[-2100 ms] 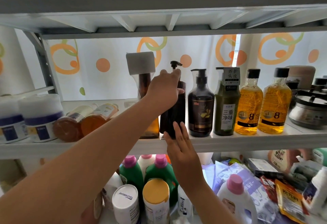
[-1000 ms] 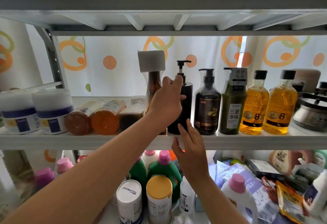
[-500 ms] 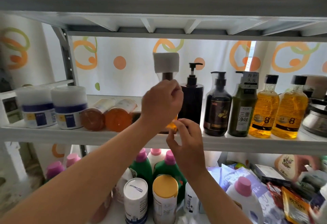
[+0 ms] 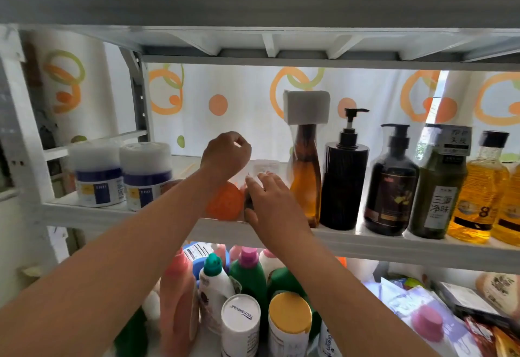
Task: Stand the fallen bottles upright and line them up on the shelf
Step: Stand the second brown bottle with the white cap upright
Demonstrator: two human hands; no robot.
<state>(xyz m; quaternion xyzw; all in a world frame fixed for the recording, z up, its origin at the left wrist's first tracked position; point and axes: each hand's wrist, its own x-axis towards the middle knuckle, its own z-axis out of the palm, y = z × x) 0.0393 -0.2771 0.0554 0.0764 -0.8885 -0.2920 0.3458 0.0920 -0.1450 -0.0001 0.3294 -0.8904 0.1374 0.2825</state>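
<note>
While the fallen orange bottle [image 4: 225, 206] lies on the shelf [image 4: 112, 216] at nine o'clock from the upright amber bottle [image 4: 305, 187], the left hand [image 4: 225, 156] is curled at its twelve (grip impossible to tell) and the right hand [image 4: 270, 199], fingers loosely apart, is at its three.

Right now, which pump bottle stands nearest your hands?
The plain black pump bottle, beside the amber white-capped bottle; the labelled dark pump bottle stands farther right.

light: daylight pouring through curtain [image 4: 247, 120] behind shelf [image 4: 394, 246], backlighting bottles [image 4: 344, 185] | shadow: bottle fronts sitting dim | glare: shelf top shining white | blur: right hand [image 4: 270, 199] smearing above shelf edge | distortion: shelf lines bowing toward frame edges
</note>
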